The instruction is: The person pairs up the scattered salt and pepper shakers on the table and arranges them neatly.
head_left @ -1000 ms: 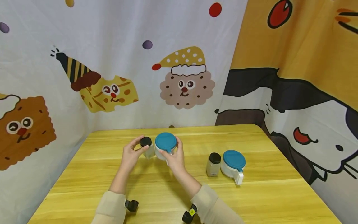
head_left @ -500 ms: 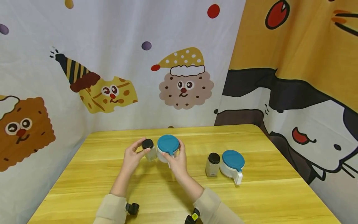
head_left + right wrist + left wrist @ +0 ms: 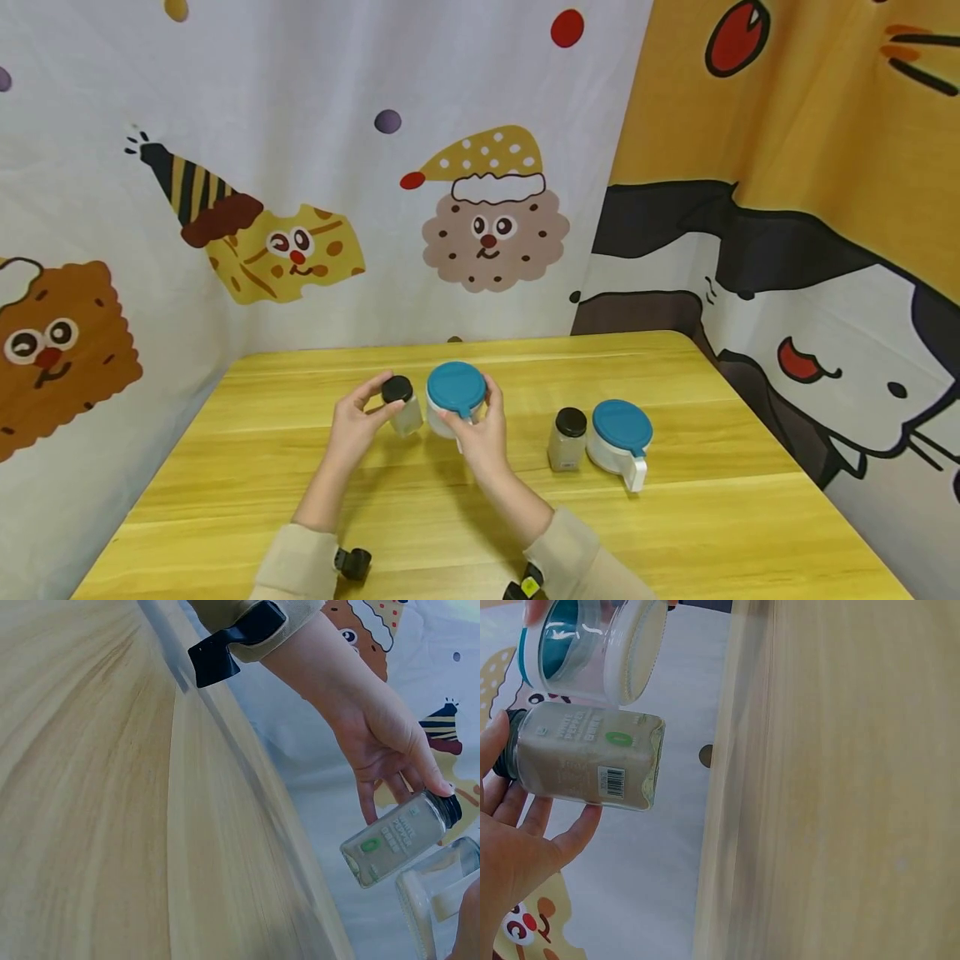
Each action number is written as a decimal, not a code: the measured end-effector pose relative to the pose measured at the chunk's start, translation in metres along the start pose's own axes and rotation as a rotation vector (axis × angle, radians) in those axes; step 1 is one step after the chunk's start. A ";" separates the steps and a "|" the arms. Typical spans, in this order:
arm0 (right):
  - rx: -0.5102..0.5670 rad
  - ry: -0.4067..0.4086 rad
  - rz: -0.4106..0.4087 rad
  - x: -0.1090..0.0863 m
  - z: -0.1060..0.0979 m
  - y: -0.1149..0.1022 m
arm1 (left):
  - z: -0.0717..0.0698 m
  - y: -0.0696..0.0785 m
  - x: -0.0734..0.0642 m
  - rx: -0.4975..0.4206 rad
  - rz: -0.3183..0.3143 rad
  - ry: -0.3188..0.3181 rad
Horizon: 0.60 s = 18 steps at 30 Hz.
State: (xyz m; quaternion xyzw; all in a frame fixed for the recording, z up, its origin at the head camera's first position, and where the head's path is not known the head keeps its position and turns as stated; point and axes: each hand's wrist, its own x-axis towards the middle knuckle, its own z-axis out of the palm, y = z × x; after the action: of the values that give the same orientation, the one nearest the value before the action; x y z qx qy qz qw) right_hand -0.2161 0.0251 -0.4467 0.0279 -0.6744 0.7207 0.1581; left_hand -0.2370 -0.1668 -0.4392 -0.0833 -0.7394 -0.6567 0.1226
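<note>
My left hand (image 3: 356, 421) pinches a small square glass spice jar (image 3: 407, 418) near its black lid. Pale powder fills much of it, and its label and barcode (image 3: 611, 781) show in the left wrist view. Beside it, my right hand (image 3: 483, 437) grips a clear round seasoning pot (image 3: 585, 656) with a blue lid (image 3: 456, 385) and a handle partly hidden by the fingers. Both containers are held up off the table, close together, with their lids upward. In the right wrist view, the spice jar (image 3: 394, 838) overlaps the pot's near side.
On the right of the wooden table (image 3: 300, 467) stand a second black-lidded spice jar (image 3: 567, 440) and a second blue-lidded pot (image 3: 619, 437), its white handle pointing toward me. A cartoon-print curtain (image 3: 315, 125) hangs behind the table and along its sides.
Both hands have shifted slightly right and toward me, still holding the spice jar and the pot. The pair standing on the right has stayed in place; the head view has turned slightly.
</note>
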 end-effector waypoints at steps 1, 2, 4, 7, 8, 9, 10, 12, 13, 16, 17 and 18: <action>0.004 0.002 0.003 0.001 -0.001 0.005 | 0.000 0.000 0.000 0.000 0.001 -0.003; 0.004 0.003 0.002 0.000 -0.001 0.005 | 0.000 0.000 0.000 0.000 0.003 -0.005; 0.001 0.003 0.008 -0.001 -0.003 0.004 | 0.000 0.000 0.000 0.005 0.004 -0.006; 0.009 0.003 0.020 -0.003 -0.004 0.003 | 0.000 0.000 0.000 0.004 0.004 -0.012; 0.012 0.002 0.022 -0.004 -0.005 0.003 | 0.000 0.001 -0.001 0.004 0.003 -0.015; 0.012 0.002 0.025 -0.004 -0.005 0.003 | 0.001 0.001 -0.001 0.003 0.003 -0.019; 0.013 0.002 0.025 -0.005 -0.006 0.003 | 0.001 0.002 -0.002 0.002 0.004 -0.024; 0.013 0.005 0.030 -0.006 -0.007 0.003 | 0.001 0.002 -0.003 0.003 0.001 -0.035; 0.012 0.006 0.031 -0.007 -0.007 0.003 | 0.001 0.003 -0.003 0.005 -0.003 -0.040; 0.006 0.013 0.030 -0.009 -0.010 0.003 | 0.001 0.002 -0.005 0.007 -0.012 -0.048; 0.004 0.016 0.030 -0.009 -0.010 0.003 | 0.000 0.002 -0.005 0.008 -0.015 -0.052; -0.001 0.019 0.028 -0.009 -0.011 0.003 | 0.001 0.002 -0.005 0.008 -0.017 -0.055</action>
State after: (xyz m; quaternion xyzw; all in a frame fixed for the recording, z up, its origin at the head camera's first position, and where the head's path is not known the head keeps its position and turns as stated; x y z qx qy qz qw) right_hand -0.2060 0.0339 -0.4530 0.0114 -0.6734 0.7229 0.1543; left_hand -0.2316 -0.1659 -0.4392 -0.0944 -0.7457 -0.6524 0.0968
